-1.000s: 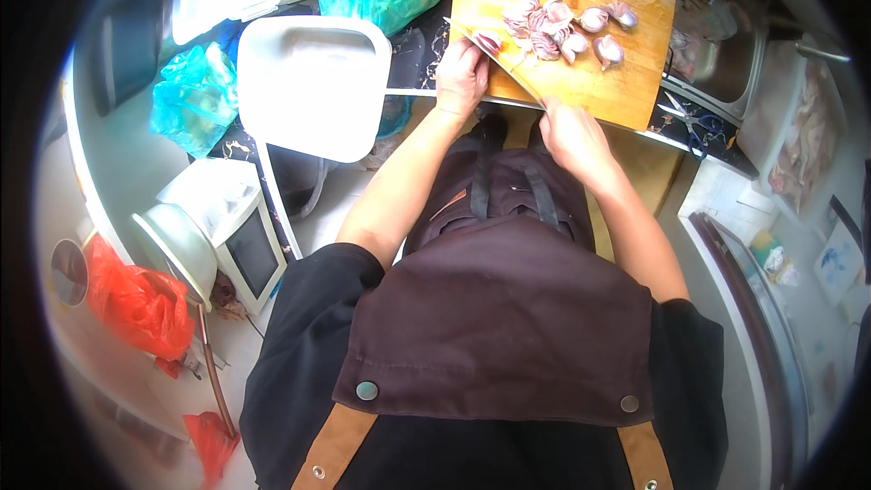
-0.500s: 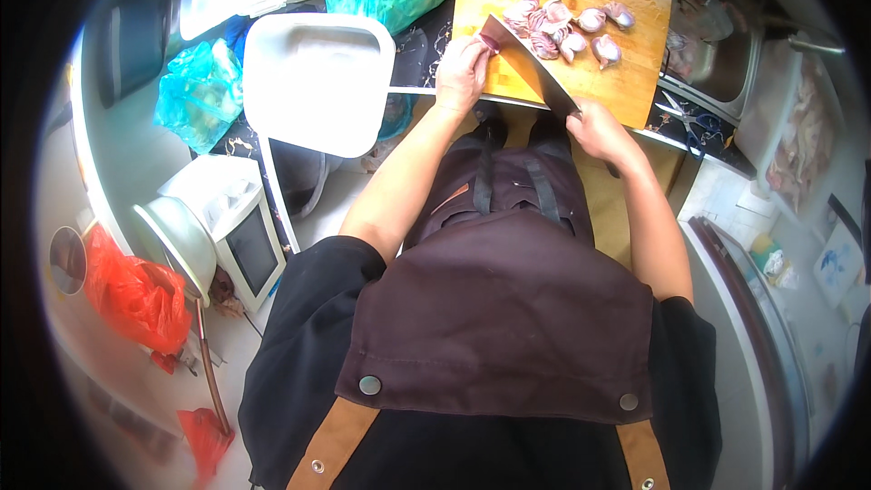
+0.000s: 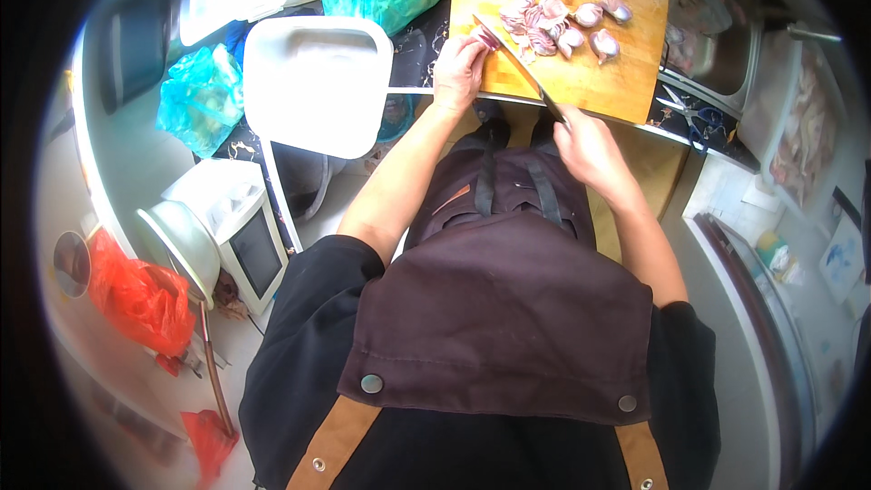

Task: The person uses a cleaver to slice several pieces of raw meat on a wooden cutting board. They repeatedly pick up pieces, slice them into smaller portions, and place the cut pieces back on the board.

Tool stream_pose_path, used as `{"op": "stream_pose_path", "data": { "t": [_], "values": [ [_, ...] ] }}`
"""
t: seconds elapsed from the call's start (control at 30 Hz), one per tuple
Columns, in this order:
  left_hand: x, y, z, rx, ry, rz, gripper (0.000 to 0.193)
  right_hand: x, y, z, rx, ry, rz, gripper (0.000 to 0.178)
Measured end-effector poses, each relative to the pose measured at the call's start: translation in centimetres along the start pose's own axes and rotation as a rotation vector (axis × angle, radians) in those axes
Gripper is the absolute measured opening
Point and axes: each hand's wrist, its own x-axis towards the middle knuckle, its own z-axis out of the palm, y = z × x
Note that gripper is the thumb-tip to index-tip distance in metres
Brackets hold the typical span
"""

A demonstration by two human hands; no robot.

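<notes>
A: Step in hand?
B: Judged as cutting. The right hand [image 3: 585, 141] has its grip closed round the handle of the knife [image 3: 521, 65]; the blade runs slantwise over the front-left part of the board [image 3: 626, 82].

A: Left grip?
B: The left hand [image 3: 461, 68] is at the board's left edge, towards its near corner, fingertips together on a purplish piece [image 3: 486, 38]. The blade lies close against it; cannot tell whether the edge has entered.

A: Other material?
B: Loose pieces [image 3: 570, 38], purple and white, lie around mid-board, right of the blade; kind uncertain. Board sits at the front edge of the counter [image 3: 440, 27]. Tub [image 3: 318, 132] to its left, nothing seen inside; scissors [image 3: 689, 116] just beside the board's near-right corner.

A: Next move calls for?
B: My estimate: a steady pinch, fingertips clear of the edge, and a controlled stroke. Main risk is the piece slipping.
</notes>
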Motion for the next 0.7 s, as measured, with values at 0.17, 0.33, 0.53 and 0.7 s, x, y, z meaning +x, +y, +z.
{"op": "stream_pose_path", "data": {
  "t": [0.17,0.33,0.53,0.7],
  "values": [
    [0.3,0.1,-0.2,0.021,-0.035,0.041,0.02,1.4,-0.9,1.5,-0.059,-0.009,-0.011,0.031],
    [-0.2,-0.9,0.2,-0.009,-0.04,0.038,0.023,1.3,-0.6,2.2,-0.087,0.045,-0.087,0.019],
    [-0.1,-0.6,0.5,0.012,-0.01,0.044,0.028,5.1,-1.8,3.1,-0.098,-0.028,-0.063,0.024],
    [-0.2,-0.9,0.5,0.008,0.009,0.036,0.026,5.3,-1.1,4.6,-0.106,0.054,-0.12,0.024]
  ]
}}
